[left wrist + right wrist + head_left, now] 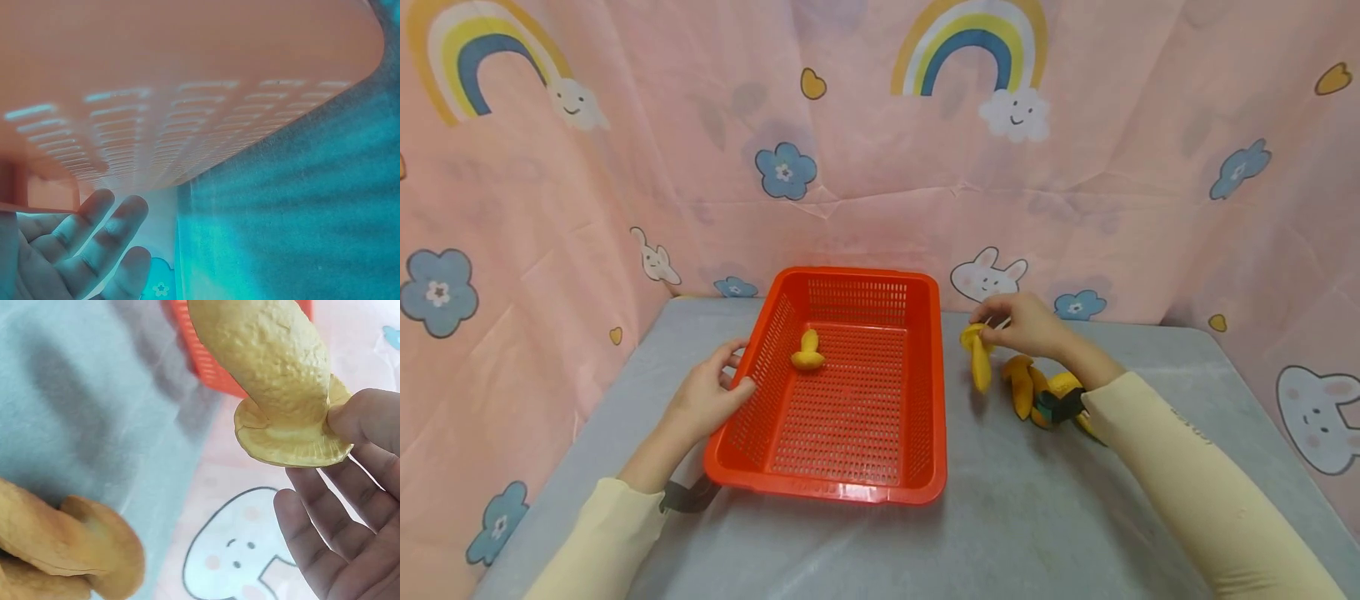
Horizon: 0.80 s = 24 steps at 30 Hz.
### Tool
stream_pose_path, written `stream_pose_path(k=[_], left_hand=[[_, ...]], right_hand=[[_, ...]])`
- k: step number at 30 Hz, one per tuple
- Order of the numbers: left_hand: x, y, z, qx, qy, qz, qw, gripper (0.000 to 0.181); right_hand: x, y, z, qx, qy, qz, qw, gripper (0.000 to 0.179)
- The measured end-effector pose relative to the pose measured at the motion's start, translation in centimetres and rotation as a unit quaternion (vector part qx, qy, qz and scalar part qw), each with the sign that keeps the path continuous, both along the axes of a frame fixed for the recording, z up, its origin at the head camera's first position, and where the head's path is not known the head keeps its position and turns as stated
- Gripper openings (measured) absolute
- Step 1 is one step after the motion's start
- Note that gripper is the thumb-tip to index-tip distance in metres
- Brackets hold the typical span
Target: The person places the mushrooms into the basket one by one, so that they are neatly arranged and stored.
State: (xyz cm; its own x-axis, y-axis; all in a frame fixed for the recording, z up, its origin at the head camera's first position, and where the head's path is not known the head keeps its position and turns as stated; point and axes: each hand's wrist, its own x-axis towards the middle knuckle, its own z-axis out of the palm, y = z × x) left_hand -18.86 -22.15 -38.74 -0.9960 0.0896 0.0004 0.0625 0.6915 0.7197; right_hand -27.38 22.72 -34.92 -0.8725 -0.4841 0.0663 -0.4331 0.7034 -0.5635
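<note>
A red plastic basket with slotted walls stands on the table. My left hand holds its left rim, the thumb over the edge and the fingers outside, below the rim. Inside, toward the left wall, lies a yellow toy mushroom. To the right of the basket, my right hand pinches another yellow mushroom at its cap, with the stem pointing down above the table. Several more yellow mushroom-like pieces lie below the right wrist, partly hidden by the wrist strap and sleeve.
The grey table meets a pink cloth printed with rainbows, flowers and rabbits, which hangs behind and at both sides. Dark straps circle the wrists. The basket's right wall stands between the right hand and the basket's inside.
</note>
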Motion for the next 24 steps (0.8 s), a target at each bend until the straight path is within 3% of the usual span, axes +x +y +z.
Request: stream_pose_path(k=[13, 24], left_hand=[[0.0, 0.1, 0.2, 0.003, -0.002, 0.001, 1.0000, 0.059], [0.1, 0.0, 0.1, 0.001, -0.012, 0.004, 0.9999, 0.061]], right_hand=[[0.3, -1.5, 2.5, -0.024, 0.030, -0.005, 0.9993, 0.018], [0.3, -4.1, 3.7, -0.041, 0.017, -0.025, 0.9987, 0.020]])
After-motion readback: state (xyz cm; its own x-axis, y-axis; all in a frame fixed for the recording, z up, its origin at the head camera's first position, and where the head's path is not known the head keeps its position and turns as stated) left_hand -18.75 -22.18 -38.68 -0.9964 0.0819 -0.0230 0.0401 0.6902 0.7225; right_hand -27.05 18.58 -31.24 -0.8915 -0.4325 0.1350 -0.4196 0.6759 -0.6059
